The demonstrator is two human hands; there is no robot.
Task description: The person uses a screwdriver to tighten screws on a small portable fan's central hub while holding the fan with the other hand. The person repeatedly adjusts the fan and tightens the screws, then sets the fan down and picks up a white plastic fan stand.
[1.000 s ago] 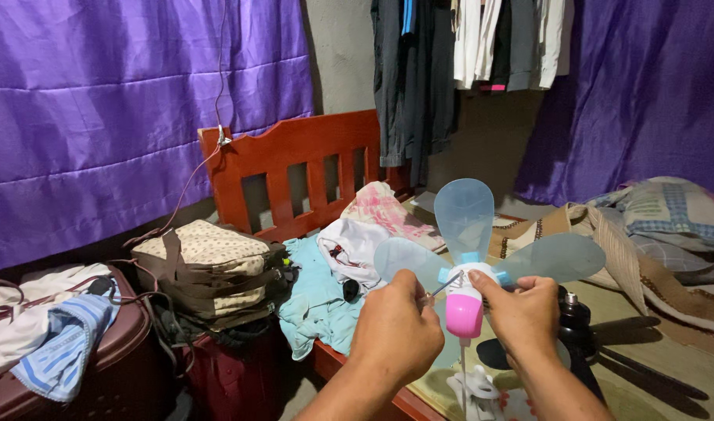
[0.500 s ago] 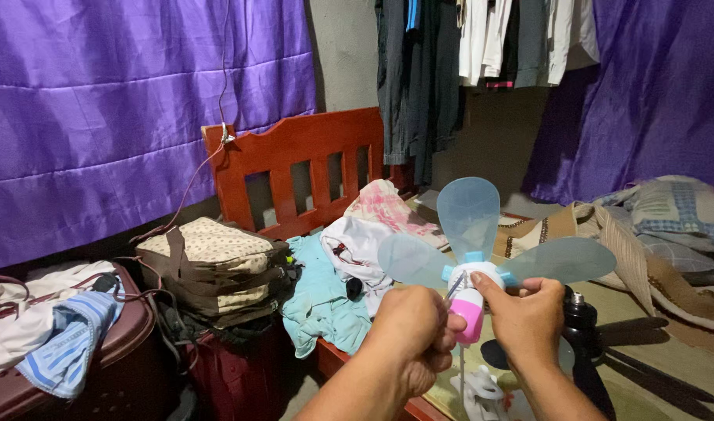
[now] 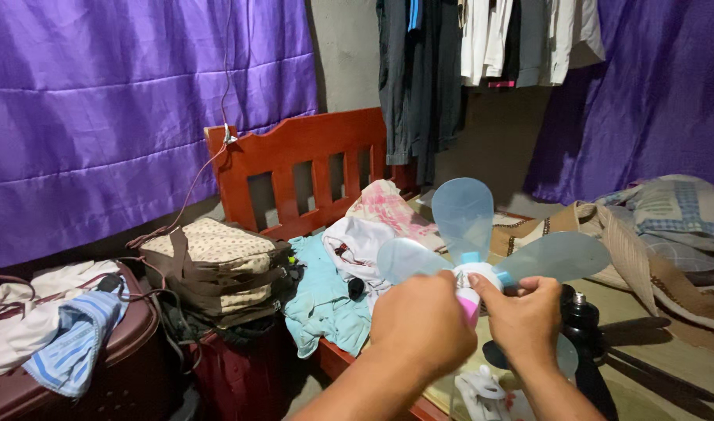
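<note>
I hold a small fan propeller (image 3: 481,245) with three pale blue translucent blades and a white and pink hub in front of me. My left hand (image 3: 421,323) is closed around the hub from the left and hides most of it. My right hand (image 3: 524,318) grips the hub from the right, thumb on the white part just below the right blade. A black fan motor body (image 3: 579,321) stands on the bed directly behind my right hand.
A red wooden headboard (image 3: 302,168) stands behind a heap of clothes (image 3: 349,269) on the bed. A brown bag (image 3: 216,265) and a maroon suitcase (image 3: 84,366) sit left. Purple curtains cover the walls; clothes hang at the top; blankets (image 3: 669,226) lie right.
Both hands stay on the fan hub. My left hand has shifted slightly forward over the hub, covering more of the pink part. The view has barely moved.
</note>
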